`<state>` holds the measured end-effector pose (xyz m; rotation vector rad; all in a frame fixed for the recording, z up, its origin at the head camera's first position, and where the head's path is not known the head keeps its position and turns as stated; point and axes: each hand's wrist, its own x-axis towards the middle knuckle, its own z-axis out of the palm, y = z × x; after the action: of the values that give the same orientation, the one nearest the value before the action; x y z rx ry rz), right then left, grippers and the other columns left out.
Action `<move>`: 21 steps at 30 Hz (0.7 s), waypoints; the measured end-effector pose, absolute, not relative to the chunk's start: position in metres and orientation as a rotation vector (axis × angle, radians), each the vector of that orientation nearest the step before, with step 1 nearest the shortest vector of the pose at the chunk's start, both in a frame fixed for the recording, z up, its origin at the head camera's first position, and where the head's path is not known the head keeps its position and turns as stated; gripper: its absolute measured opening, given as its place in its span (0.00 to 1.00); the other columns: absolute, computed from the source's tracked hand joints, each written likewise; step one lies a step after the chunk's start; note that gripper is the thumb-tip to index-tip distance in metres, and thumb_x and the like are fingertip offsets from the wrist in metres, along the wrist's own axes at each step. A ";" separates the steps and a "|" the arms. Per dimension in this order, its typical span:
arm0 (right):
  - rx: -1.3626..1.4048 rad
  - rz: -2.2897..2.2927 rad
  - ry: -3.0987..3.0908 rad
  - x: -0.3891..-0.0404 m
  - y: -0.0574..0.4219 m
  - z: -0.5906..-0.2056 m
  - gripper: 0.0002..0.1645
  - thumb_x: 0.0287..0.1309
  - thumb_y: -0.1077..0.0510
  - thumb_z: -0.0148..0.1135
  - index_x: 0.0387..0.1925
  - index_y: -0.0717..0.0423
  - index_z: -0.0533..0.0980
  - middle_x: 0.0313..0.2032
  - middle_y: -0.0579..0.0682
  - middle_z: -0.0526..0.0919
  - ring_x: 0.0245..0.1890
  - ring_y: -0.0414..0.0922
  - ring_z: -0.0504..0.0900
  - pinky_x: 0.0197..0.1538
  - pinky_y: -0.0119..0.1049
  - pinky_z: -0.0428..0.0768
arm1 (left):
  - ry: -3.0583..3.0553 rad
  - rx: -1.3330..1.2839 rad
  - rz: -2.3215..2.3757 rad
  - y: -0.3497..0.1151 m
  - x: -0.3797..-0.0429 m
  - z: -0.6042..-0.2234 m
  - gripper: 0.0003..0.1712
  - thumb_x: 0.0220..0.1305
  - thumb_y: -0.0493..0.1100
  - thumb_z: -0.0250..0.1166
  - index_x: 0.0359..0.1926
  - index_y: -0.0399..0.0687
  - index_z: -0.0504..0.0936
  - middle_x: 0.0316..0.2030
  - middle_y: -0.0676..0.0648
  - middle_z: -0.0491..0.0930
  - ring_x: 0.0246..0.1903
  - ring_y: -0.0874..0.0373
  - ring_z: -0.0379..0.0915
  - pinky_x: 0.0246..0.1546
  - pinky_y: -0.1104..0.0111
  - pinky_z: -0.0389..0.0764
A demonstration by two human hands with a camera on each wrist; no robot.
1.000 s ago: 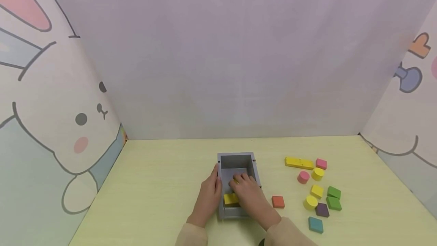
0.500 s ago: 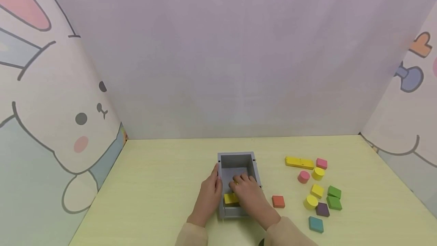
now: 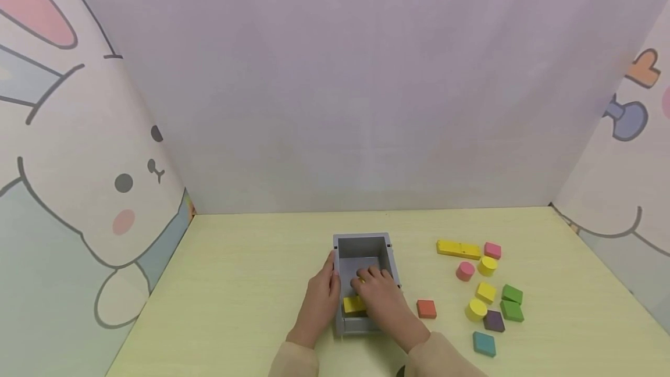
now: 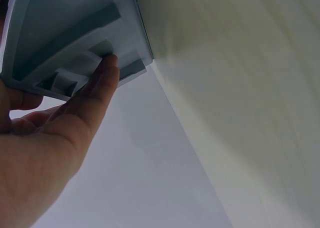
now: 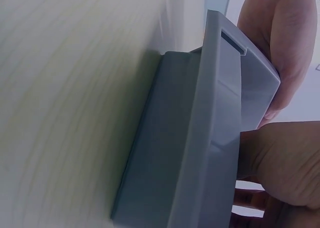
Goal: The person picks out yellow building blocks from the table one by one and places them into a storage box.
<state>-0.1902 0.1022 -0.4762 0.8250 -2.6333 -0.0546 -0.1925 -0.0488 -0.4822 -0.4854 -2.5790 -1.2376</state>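
Note:
A grey open-topped box (image 3: 361,326) stands on the table in the head view. My left hand (image 3: 318,302) holds its left wall; in the left wrist view the fingers (image 4: 95,95) lie along the outside of that wall. My right hand (image 3: 382,297) reaches inside with curled fingers, and a small bit of yellow block (image 3: 362,280) shows at its fingertips. How much of that block is gripped is hidden by the hand. Another yellow block (image 3: 353,305) lies in the near end of the box, partly covered by the right hand.
Right of the box lie a red block (image 3: 426,309), a long yellow bar (image 3: 458,249), a pink cylinder (image 3: 465,271), yellow cylinders (image 3: 476,310), green blocks (image 3: 512,310), a purple block (image 3: 494,321) and a teal block (image 3: 484,344). A pale curtain (image 3: 366,103) hangs behind the table.

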 end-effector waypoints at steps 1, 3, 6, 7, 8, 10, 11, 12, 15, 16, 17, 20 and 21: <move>0.824 -0.050 -2.628 -0.190 0.102 -0.476 0.13 0.39 0.67 0.68 0.30 0.52 0.80 0.36 0.49 0.82 0.35 0.48 0.75 0.30 0.40 0.77 | -2.578 -0.487 -1.236 -0.049 -0.193 -0.482 0.25 0.69 0.36 0.44 0.65 0.31 0.57 0.25 0.47 0.73 0.19 0.65 0.57 0.25 0.68 0.72; 0.824 -0.044 -2.617 -0.190 0.103 -0.475 0.13 0.39 0.67 0.67 0.30 0.52 0.80 0.35 0.49 0.82 0.35 0.48 0.75 0.29 0.40 0.76 | -2.579 -0.488 -1.236 -0.049 -0.193 -0.483 0.25 0.69 0.36 0.44 0.65 0.31 0.56 0.23 0.48 0.71 0.19 0.65 0.56 0.24 0.69 0.72; 0.820 -0.039 -2.604 -0.189 0.103 -0.473 0.12 0.40 0.67 0.67 0.31 0.52 0.80 0.35 0.49 0.82 0.35 0.47 0.75 0.29 0.41 0.77 | -2.580 -0.487 -1.237 -0.049 -0.193 -0.484 0.25 0.69 0.36 0.44 0.65 0.32 0.56 0.20 0.52 0.65 0.18 0.66 0.55 0.21 0.71 0.70; 0.819 -0.036 -2.603 -0.189 0.103 -0.472 0.12 0.40 0.67 0.67 0.31 0.52 0.80 0.35 0.49 0.82 0.35 0.48 0.75 0.29 0.41 0.77 | -2.581 -0.487 -1.241 -0.049 -0.193 -0.484 0.25 0.69 0.36 0.44 0.65 0.32 0.56 0.19 0.53 0.63 0.18 0.66 0.54 0.21 0.71 0.70; 0.816 -0.033 -2.605 -0.188 0.103 -0.471 0.12 0.40 0.67 0.67 0.31 0.52 0.80 0.35 0.49 0.82 0.35 0.48 0.75 0.30 0.41 0.77 | -2.582 -0.487 -1.242 -0.049 -0.193 -0.484 0.25 0.69 0.36 0.44 0.65 0.32 0.56 0.19 0.53 0.63 0.18 0.66 0.54 0.21 0.71 0.69; 0.810 -0.022 -2.611 -0.188 0.104 -0.469 0.13 0.40 0.67 0.67 0.31 0.52 0.79 0.35 0.49 0.82 0.35 0.48 0.75 0.31 0.41 0.77 | -2.580 -0.487 -1.243 -0.049 -0.193 -0.484 0.25 0.69 0.36 0.44 0.65 0.31 0.57 0.20 0.53 0.65 0.18 0.66 0.55 0.22 0.70 0.70; 0.807 -0.016 -2.616 -0.187 0.104 -0.468 0.13 0.39 0.67 0.67 0.31 0.53 0.79 0.36 0.50 0.82 0.35 0.48 0.75 0.31 0.42 0.77 | -2.580 -0.486 -1.241 -0.049 -0.193 -0.483 0.25 0.69 0.35 0.45 0.65 0.31 0.57 0.21 0.51 0.67 0.19 0.65 0.56 0.23 0.70 0.71; 0.804 -0.013 -2.621 -0.187 0.104 -0.467 0.13 0.38 0.67 0.68 0.31 0.53 0.79 0.36 0.50 0.82 0.36 0.48 0.75 0.31 0.42 0.77 | -2.578 -0.487 -1.243 -0.049 -0.193 -0.483 0.25 0.69 0.35 0.45 0.65 0.31 0.57 0.22 0.49 0.70 0.19 0.65 0.57 0.25 0.69 0.72; 0.795 -0.002 -2.622 -0.186 0.105 -0.465 0.14 0.37 0.67 0.68 0.32 0.53 0.79 0.36 0.50 0.82 0.36 0.49 0.75 0.33 0.42 0.78 | -2.569 -0.491 -1.235 -0.048 -0.193 -0.484 0.25 0.69 0.35 0.45 0.64 0.29 0.57 0.34 0.40 0.78 0.23 0.63 0.62 0.29 0.65 0.75; 0.791 0.005 -2.616 -0.186 0.106 -0.464 0.14 0.37 0.66 0.69 0.32 0.53 0.79 0.36 0.50 0.82 0.37 0.49 0.75 0.33 0.42 0.78 | -2.567 -0.492 -1.231 -0.048 -0.193 -0.484 0.25 0.69 0.35 0.45 0.64 0.29 0.57 0.39 0.37 0.79 0.25 0.62 0.64 0.31 0.64 0.76; 0.787 0.015 -2.610 -0.185 0.107 -0.463 0.14 0.37 0.66 0.69 0.32 0.53 0.79 0.36 0.50 0.82 0.37 0.49 0.75 0.34 0.42 0.78 | -2.566 -0.493 -1.233 -0.048 -0.193 -0.484 0.25 0.69 0.35 0.45 0.64 0.29 0.57 0.43 0.35 0.79 0.26 0.61 0.65 0.31 0.63 0.77; 0.770 0.044 -2.585 -0.184 0.109 -0.460 0.13 0.38 0.66 0.68 0.32 0.54 0.79 0.36 0.51 0.82 0.37 0.49 0.74 0.34 0.42 0.78 | -2.557 -0.493 -1.229 -0.048 -0.193 -0.485 0.25 0.69 0.36 0.45 0.64 0.30 0.57 0.50 0.33 0.76 0.29 0.59 0.67 0.33 0.61 0.78; 0.763 0.050 -2.581 -0.184 0.109 -0.459 0.13 0.38 0.65 0.68 0.32 0.54 0.79 0.35 0.51 0.82 0.37 0.49 0.74 0.34 0.42 0.78 | -2.558 -0.491 -1.231 -0.049 -0.193 -0.485 0.25 0.69 0.36 0.45 0.64 0.30 0.57 0.50 0.33 0.76 0.30 0.59 0.67 0.33 0.61 0.78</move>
<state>-0.1840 0.1092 -0.4589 0.7635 -2.5813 0.0500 -0.1931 -0.0486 -0.4846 -0.4910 -2.5584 -1.2306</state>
